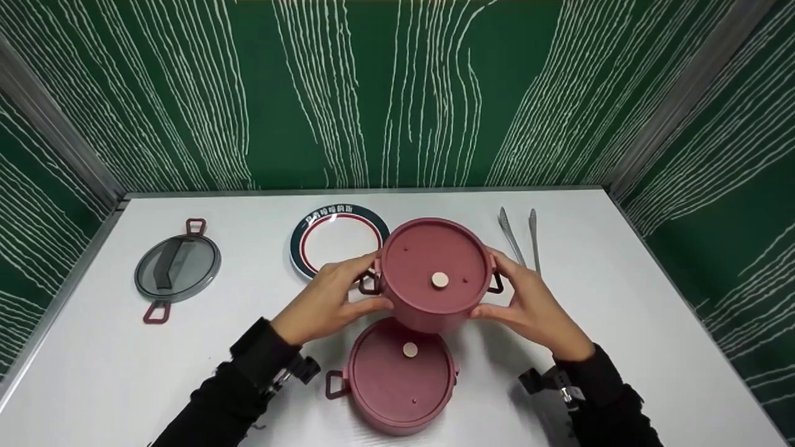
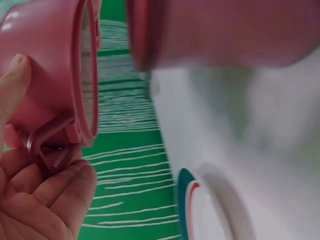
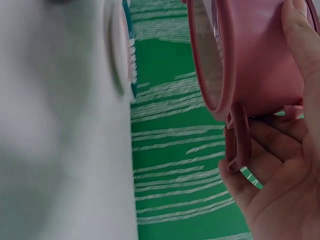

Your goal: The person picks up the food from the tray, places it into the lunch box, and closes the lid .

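Observation:
Both hands hold a pink round pot (image 1: 433, 273) with a beige knob in its middle, lifted above the white table (image 1: 621, 323). My left hand (image 1: 357, 288) grips its left side at the dark red handle (image 2: 50, 145), thumb on the wall. On the opposite side my right hand (image 1: 512, 288) grips by the other handle (image 3: 239, 135). A second pink pot (image 1: 397, 375) of the same kind sits on the table just below and nearer to me, partly covered by the held one. In the wrist views the held pot (image 2: 50, 90) (image 3: 255, 60) fills the space beside each palm.
A white plate (image 1: 335, 239) with a dark green and red rim lies behind the pots. Metal tongs (image 1: 518, 236) lie at the back right. At the left of the table is a grey glass lid (image 1: 177, 268) with red loops. Green patterned walls enclose the table.

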Tool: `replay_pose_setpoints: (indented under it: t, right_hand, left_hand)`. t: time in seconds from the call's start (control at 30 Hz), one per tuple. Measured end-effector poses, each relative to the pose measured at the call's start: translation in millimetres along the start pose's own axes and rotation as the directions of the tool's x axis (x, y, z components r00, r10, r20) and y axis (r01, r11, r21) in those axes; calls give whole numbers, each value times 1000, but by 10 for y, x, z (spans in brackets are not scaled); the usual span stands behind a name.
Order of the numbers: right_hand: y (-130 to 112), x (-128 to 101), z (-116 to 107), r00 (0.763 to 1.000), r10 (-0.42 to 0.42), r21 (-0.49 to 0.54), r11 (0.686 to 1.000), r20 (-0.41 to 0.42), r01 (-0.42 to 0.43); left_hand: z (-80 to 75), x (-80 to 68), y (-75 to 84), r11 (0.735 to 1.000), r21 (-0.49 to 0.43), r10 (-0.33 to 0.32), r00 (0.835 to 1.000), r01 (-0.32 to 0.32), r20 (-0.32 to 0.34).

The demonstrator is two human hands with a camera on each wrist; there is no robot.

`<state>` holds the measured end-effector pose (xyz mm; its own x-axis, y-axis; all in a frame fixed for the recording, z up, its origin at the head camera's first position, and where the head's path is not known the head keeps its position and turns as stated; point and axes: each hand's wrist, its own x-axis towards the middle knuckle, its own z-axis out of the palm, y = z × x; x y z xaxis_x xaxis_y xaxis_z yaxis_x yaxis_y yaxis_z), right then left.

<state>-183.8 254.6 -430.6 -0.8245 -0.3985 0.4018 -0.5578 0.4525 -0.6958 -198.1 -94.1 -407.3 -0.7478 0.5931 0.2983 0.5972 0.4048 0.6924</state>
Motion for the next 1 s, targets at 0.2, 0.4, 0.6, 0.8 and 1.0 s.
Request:
replay_pose_setpoints:
  t: [0.2,0.4,0.6,0.8,1.0]
  right_hand:
    - [-222,-53,75,996,-83,39,996,17,82]
    - [-409,-172,188,991,-132,33,991,36,131]
    - [-447,-327,284,981,-183,13,983,68,182]
    - [-426,-463,378,983,-120,11,993,140,120]
    - [-375,-530,443,981,-114,12,993,157,114]
  left_hand:
    - [-94,-300,206,999,32,46,996,-44,-79]
    - [-77,-616,336,999,35,40,993,-36,-114]
    - [67,-885,376,998,41,43,985,-37,-165]
    - [229,-1074,335,995,88,61,977,-44,-205]
    - [326,-1165,291,996,92,17,979,2,-204]
